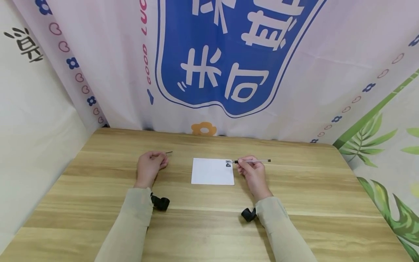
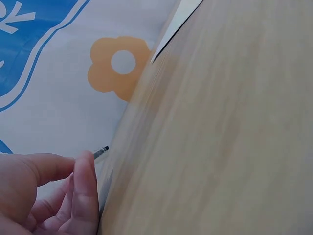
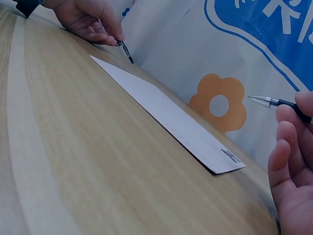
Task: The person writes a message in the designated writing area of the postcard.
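In the head view a white card (image 1: 211, 173) lies on the wooden table between the hands, with black printed marks near its upper right corner. My right hand (image 1: 254, 176) pinches a gel pen (image 1: 263, 160) beside that corner. The right wrist view shows the pen's bare silver tip (image 3: 261, 100) pointing left, raised above the card. To the card's left, my left hand (image 1: 150, 169) rests near the tabletop and pinches a small slim pen cap (image 2: 101, 152) with a dark end between thumb and finger. Most of the cap is hidden by the fingers.
The wooden table (image 1: 203, 225) reaches back to a hanging printed cloth (image 1: 124, 83) with an orange flower (image 1: 196, 128). More cloth hangs at the left and right sides. Small black devices are strapped at the left wrist (image 1: 161, 203) and right wrist (image 1: 248, 214).
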Demonstrator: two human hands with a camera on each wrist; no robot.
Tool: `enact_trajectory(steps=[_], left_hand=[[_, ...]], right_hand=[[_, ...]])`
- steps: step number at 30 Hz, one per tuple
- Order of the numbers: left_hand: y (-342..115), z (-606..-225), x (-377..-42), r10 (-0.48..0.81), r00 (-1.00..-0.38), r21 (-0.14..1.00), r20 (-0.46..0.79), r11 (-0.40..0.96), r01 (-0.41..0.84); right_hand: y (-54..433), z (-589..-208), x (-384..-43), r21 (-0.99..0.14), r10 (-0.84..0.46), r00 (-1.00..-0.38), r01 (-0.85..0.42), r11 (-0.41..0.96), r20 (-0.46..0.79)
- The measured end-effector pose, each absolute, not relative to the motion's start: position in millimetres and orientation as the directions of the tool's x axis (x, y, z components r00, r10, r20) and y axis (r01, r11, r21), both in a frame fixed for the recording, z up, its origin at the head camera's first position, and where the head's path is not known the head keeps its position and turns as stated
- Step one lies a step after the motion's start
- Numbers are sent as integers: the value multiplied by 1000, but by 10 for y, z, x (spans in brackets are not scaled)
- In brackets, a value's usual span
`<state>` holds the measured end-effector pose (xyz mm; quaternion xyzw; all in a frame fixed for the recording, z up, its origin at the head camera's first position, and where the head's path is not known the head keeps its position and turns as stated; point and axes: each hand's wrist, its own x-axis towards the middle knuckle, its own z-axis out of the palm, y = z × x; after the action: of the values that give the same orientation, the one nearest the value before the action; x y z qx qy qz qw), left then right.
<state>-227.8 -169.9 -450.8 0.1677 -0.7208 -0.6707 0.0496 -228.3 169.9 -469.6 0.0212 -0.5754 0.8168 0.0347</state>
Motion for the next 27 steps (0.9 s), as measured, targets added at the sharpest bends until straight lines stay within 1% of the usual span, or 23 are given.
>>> enact_trajectory(steps=[8, 16, 21, 27], left_hand=[[-1745, -4493, -2293, -299, -946, 967, -123, 180, -182], [-1791, -4457, -2264, -305, -946, 925, -114, 315, -213], [-1786, -4445, -2263, -288, -950, 916, -117, 339, -215], [-1769, -4466, -2273, -297, -946, 910, -129, 343, -232]], right_hand=[[1727, -4685, -2273, -939, 30, -996, -91, -333, 86], [1690, -4680, -2305, -938, 17, -995, -94, -334, 93], [1688, -4698, -2311, -938, 23, -995, -96, -332, 93], [1688, -4715, -2302, -943, 19, -996, -84, -322, 83]])
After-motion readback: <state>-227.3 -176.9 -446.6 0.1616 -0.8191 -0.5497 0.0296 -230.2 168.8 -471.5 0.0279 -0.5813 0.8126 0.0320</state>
